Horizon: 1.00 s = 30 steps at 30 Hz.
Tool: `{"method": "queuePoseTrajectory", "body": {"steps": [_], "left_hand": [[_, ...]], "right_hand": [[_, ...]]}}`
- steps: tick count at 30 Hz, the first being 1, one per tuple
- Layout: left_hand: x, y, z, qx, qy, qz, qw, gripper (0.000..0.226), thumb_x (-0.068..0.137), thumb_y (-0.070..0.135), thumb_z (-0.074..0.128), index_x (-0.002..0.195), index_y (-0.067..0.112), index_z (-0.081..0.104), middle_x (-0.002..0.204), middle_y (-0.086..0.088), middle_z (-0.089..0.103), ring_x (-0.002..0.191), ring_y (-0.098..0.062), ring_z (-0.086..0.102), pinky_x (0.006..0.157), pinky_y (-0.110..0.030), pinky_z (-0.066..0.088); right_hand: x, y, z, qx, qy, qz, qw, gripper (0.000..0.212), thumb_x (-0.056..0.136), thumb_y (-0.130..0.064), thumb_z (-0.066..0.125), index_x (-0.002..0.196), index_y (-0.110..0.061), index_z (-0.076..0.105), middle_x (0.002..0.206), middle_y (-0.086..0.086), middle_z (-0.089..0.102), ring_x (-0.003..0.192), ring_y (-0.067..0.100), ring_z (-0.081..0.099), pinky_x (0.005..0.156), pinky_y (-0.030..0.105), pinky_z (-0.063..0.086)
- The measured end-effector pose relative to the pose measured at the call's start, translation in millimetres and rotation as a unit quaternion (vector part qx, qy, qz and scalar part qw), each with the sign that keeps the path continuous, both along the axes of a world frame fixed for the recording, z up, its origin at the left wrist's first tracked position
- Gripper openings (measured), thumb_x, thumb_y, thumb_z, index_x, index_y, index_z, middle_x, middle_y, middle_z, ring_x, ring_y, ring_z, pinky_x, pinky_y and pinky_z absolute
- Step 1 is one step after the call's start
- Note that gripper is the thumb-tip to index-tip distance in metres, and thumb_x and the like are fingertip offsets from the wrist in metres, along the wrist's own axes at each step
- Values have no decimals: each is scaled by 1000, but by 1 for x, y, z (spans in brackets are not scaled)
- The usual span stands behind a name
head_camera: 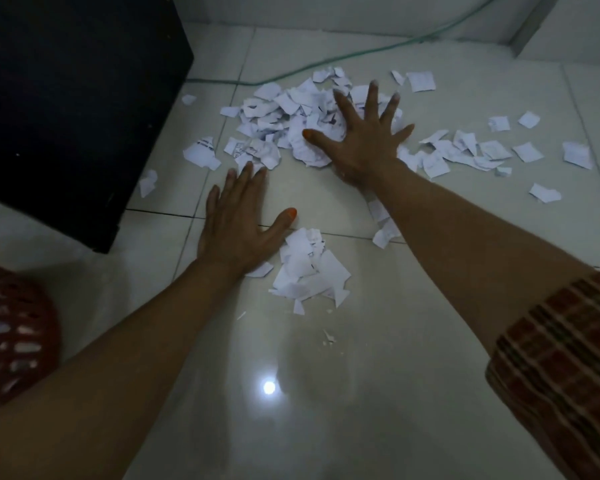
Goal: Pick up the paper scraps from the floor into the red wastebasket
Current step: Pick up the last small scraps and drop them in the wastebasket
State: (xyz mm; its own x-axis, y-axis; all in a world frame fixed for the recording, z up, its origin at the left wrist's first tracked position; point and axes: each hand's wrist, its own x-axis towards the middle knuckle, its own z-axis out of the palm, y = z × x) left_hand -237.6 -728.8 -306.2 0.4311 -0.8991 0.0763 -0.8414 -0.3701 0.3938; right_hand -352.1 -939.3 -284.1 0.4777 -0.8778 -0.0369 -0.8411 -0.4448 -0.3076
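White paper scraps lie strewn over the tiled floor. The largest heap (281, 116) is at the upper middle. My right hand (364, 140) lies flat on its right side, fingers spread wide and straight. A smaller pile (309, 268) lies lower, just right of my left hand (238, 220), which rests flat on the floor with straight fingers. More loose scraps (482, 150) trail off to the right. The red wastebasket (11, 337), with an openwork wall, shows at the left edge beside my left forearm.
A black cabinet (66, 98) stands at the upper left, close to the main heap. A green cable (343, 57) runs along the floor behind the scraps. White walls (361, 12) close off the far side. Glossy floor tiles (291, 410) lie near me.
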Motion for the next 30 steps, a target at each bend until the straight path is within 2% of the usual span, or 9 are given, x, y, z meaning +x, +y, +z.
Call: {"method": "queuePoseTrajectory", "body": {"steps": [2,9,15,19,21,24,27,28,30], "left_hand": [[-1,1,1,-30,25,4,999,90,80,72,29,154,23,17,162,2,11,149,-18,6,121,-43,3],[-1,7,7,-98,78,6,992,88,83,71,34,154,21,20,162,-4,14,149,-22,10,119,-47,14],[-6,25,3,-130,153,-28,979,92,82,75,40,153,21,20,162,-1,12,149,-17,10,118,-49,19],[-27,48,7,-138,186,-36,972,93,79,79,42,153,27,20,162,3,11,148,-12,10,118,-52,17],[-43,59,14,-125,211,-37,969,98,73,87,36,151,32,15,161,7,8,148,-13,8,119,-55,9],[-68,70,20,-53,153,-72,984,110,64,96,26,153,34,4,162,8,-1,149,-16,-1,115,-56,-5],[-90,76,15,21,50,-114,992,116,55,100,25,149,41,-8,162,7,-5,149,-20,-7,115,-57,-8],[-95,79,10,34,14,-121,992,117,54,101,27,150,41,-4,163,5,-1,149,-22,-6,115,-57,-7],[-102,85,2,26,-46,-121,991,111,58,97,35,151,38,20,160,-1,18,149,-27,8,115,-56,2]], "right_hand": [[-1,3,-6,30,25,34,999,91,73,-92,26,150,-45,16,163,1,-4,147,36,-11,108,71,-8],[-19,59,-13,-19,55,158,986,83,77,-88,19,149,-46,20,163,-2,6,149,28,-6,112,66,-7],[-55,138,-14,-20,-29,221,975,74,81,-80,24,143,-42,38,160,-1,22,149,27,8,112,65,-1],[-79,172,-6,20,-98,245,964,57,93,-61,34,146,-38,34,162,1,11,149,21,9,115,61,2],[-89,180,0,51,-145,242,958,55,96,-52,38,148,-33,33,162,4,8,148,21,15,115,59,11],[-102,180,8,75,-225,246,940,52,97,-37,40,147,-22,36,161,10,8,142,29,29,111,47,31],[-115,175,14,71,-259,219,938,47,98,-25,38,145,-19,40,161,9,10,142,23,29,108,20,28],[-119,174,16,57,-263,210,940,47,98,-24,36,144,-18,42,161,8,12,140,21,31,105,16,29],[-128,174,18,14,-260,190,947,48,97,-28,33,143,-19,44,159,7,19,136,22,37,103,22,35]]}}
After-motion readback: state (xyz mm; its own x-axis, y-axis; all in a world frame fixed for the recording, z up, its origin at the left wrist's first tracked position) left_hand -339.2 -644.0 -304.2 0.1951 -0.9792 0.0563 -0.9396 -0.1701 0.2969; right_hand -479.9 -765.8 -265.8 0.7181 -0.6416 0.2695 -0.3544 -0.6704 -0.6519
